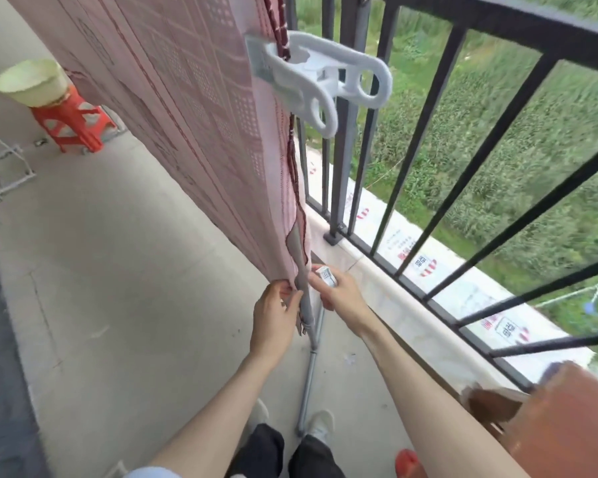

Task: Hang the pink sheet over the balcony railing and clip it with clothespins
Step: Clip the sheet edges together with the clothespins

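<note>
The pink patterned sheet hangs down in front of the black balcony railing. A large white clothespin grips its near vertical edge high up. Low down, my left hand pinches the sheet's bottom corner against a grey metal pole. My right hand is just right of that corner and holds a second white clothespin, its jaws close to the fabric edge. Whether this clip touches the sheet I cannot tell.
A red plastic stool with a pale green basin stands at the far left. A white wire rack lies on the concrete floor. A brown pot sits by the ledge at lower right. My feet are beside the pole's base.
</note>
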`<state>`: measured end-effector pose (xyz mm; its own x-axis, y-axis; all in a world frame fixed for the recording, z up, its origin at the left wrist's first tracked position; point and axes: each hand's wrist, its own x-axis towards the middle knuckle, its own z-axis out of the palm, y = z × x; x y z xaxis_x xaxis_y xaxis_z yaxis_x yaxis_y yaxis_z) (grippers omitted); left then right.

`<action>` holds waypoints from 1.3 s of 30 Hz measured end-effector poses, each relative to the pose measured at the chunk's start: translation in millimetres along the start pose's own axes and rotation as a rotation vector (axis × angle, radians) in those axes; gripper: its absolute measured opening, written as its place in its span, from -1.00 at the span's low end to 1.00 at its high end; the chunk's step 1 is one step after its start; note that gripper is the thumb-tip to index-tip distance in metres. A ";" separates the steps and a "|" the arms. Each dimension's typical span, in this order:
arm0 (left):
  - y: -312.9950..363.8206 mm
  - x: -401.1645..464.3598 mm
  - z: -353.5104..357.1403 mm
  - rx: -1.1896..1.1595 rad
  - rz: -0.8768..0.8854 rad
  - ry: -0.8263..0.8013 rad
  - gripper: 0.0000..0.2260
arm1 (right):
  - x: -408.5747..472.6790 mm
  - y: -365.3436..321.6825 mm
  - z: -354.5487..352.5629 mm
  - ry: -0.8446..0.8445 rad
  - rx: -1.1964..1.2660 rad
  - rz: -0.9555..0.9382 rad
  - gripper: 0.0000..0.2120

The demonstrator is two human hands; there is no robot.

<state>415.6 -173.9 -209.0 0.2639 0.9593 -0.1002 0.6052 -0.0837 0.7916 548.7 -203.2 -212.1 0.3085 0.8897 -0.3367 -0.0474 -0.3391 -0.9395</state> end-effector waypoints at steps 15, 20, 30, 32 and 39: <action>-4.7 -5.2 -10.9 0.011 -0.072 0.132 -0.92 | 23.2 3.2 -16.7 0.250 -0.218 -0.048 -0.90; 3.4 -0.5 -0.6 -0.104 -0.100 0.006 -0.76 | 34.5 6.9 -16.2 0.323 -0.289 -0.061 -0.91; -18.0 3.1 -7.7 0.050 -0.073 0.205 -0.78 | 37.8 34.8 -19.3 0.199 -0.416 0.084 -0.90; -26.6 2.8 -14.3 0.079 -0.100 0.218 -0.81 | 38.2 35.6 -24.7 0.200 -0.436 0.087 -0.91; -29.4 -3.8 3.0 0.080 -0.195 0.070 -0.77 | 13.1 46.7 -4.8 0.144 -0.403 0.060 -0.75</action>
<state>399.1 -175.9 -233.7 0.0844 0.9757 -0.2023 0.6981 0.0870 0.7107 555.1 -208.8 -260.1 0.4469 0.8230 -0.3507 0.2967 -0.5062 -0.8098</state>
